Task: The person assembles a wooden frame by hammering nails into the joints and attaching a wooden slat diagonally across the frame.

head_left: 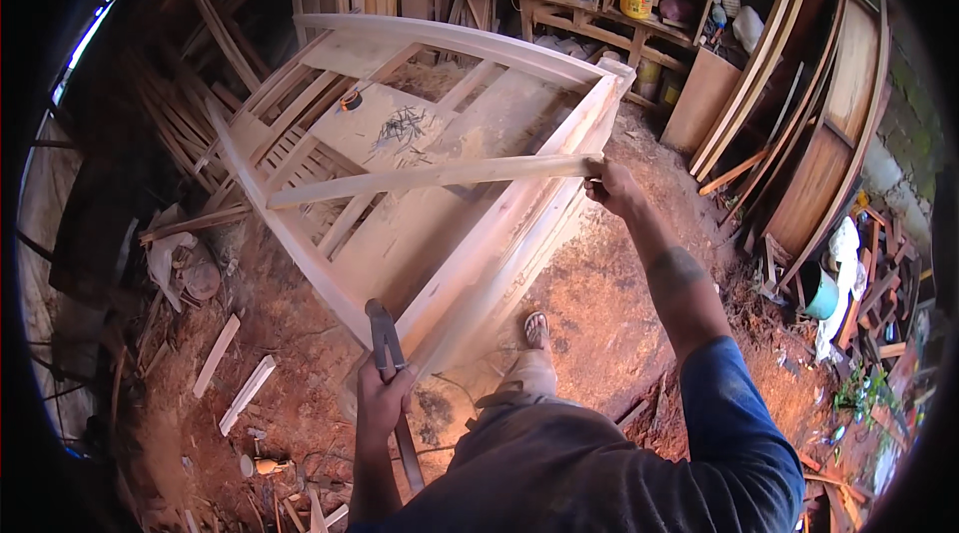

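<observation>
A large pale wooden frame [470,283] with boards inside it stands ahead of me. Across it runs a wooden strip [430,176], from the frame's left side to its right side. My right hand [616,188] pinches the strip's right end, arm stretched out. In front of the frame's near corner, my left hand [384,398] is closed around a long dark metal tool [385,328]. The tool has a rounded upper end and a narrow slot; its lower part extends below my fist. On a board inside the frame lie a pile of nails [405,123] and a small orange-and-black object [350,101].
Loose wood offcuts [247,395] and an orange-and-white object [262,466] lie on the dirt floor at left. Boards lean at the right [754,73], near a teal bucket [822,295] and scrap wood. Shelves with a yellow bucket [636,0] stand behind.
</observation>
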The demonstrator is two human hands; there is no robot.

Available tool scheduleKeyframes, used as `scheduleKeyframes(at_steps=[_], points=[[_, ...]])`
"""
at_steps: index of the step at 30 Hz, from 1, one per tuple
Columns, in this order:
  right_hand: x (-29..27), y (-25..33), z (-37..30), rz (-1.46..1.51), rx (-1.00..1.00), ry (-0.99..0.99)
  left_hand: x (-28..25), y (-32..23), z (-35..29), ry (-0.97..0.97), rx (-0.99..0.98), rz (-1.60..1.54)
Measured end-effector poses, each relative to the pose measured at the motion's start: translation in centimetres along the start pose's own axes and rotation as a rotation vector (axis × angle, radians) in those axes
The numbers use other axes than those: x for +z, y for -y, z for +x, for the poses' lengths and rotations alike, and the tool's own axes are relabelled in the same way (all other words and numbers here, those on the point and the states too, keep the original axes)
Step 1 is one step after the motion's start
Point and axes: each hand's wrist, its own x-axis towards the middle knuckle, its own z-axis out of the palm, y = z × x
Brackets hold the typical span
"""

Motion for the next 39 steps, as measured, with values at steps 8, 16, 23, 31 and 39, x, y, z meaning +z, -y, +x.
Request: scheduleKeyframes(at_steps=[8,16,23,31,39], points=[[-1.3,4.5,9.2,-0.816,-0.047,-0.150,9.9,-5.4,16.6,0.109,-0.002,-0.112],[10.9,5.0,-0.2,-0.487,-0.149,0.498,22.0,-14.5,35.3,-0.025,0.181,-0.368],[4.1,9.9,3.8,-0.272,0.097,0.060,15.7,-10.3,43.9,-0.013,0.727,0.822],[-6.4,10.6,4.0,-0.275,0.191,-0.113,3.9,-3.9,46.7,-0.266,0.402,1.227],[-5.5,11.6,5.8,-0.255,0.156,-0.153,4.4,-2.9,49.3,-0.259,0.258,1.212]])
